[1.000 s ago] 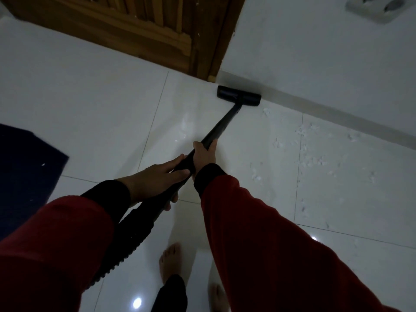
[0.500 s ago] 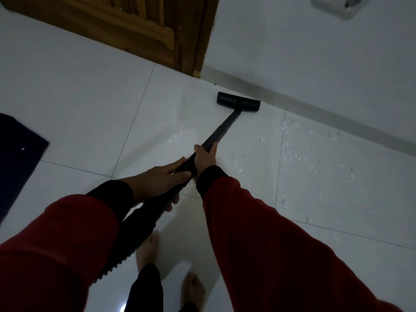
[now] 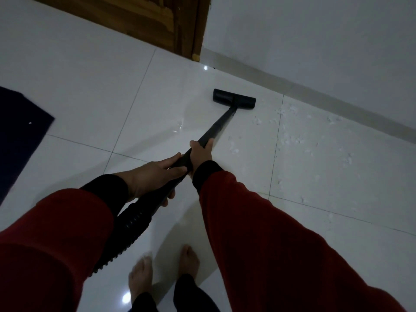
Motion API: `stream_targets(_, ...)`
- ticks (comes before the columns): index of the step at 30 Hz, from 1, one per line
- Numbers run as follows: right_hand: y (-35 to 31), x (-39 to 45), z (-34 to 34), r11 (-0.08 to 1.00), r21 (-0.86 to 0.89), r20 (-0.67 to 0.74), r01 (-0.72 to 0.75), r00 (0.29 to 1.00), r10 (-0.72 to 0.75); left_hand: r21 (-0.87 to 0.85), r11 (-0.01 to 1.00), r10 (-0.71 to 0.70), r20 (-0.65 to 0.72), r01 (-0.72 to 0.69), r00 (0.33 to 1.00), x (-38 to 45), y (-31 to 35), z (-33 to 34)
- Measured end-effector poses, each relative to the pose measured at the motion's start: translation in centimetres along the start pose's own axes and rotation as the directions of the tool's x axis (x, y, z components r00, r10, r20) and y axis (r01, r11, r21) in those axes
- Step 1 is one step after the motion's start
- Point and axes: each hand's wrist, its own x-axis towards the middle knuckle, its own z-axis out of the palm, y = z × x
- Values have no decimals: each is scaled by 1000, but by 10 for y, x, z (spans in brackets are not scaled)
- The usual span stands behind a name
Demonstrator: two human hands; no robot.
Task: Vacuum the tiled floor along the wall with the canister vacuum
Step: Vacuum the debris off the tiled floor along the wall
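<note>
A black vacuum wand [image 3: 219, 126] runs from my hands out to a flat black floor nozzle [image 3: 234, 101] resting on the white tiled floor [image 3: 90, 86], a short way off the grey skirting of the wall [image 3: 315, 41]. My right hand [image 3: 201, 152] grips the wand further forward. My left hand [image 3: 155, 172] grips it just behind, where the ribbed black hose [image 3: 130, 226] begins and drops under my left sleeve. White paper scraps [image 3: 292, 136] lie scattered on the tiles to the right of the nozzle. The canister itself is out of view.
A wooden door and frame [image 3: 157, 21] stand at the top, left of the wall. A dark blue mat [image 3: 18, 131] lies at the left edge. My two bare feet [image 3: 166, 271] stand on the tiles below my hands.
The nozzle has come back from the skirting toward me and now sits out on the tile. My view has shifted, and my feet have stepped. Both hands keep their grip.
</note>
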Motion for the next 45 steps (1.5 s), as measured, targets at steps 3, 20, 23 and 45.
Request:
stream_targets(3,14,-14,-1,1000,6,-2,1,1000,-1,2,1000,-3,1,3,1000,-15,-14,6)
stream_targets(20,131,-99,34,993,114,-2,5,1000,-4,83,997,-2,30,0,1000,-105,-124,11)
stream_targets(23,149,-113,36,990,138,-6,5,1000,-4,92,996,7,32,-10,999,-120,-143,13)
stream_targets(45,235,-165,-29,1000,-16,-36,-24,999,24,13,999,30,61,-31,998,-167,-211,106)
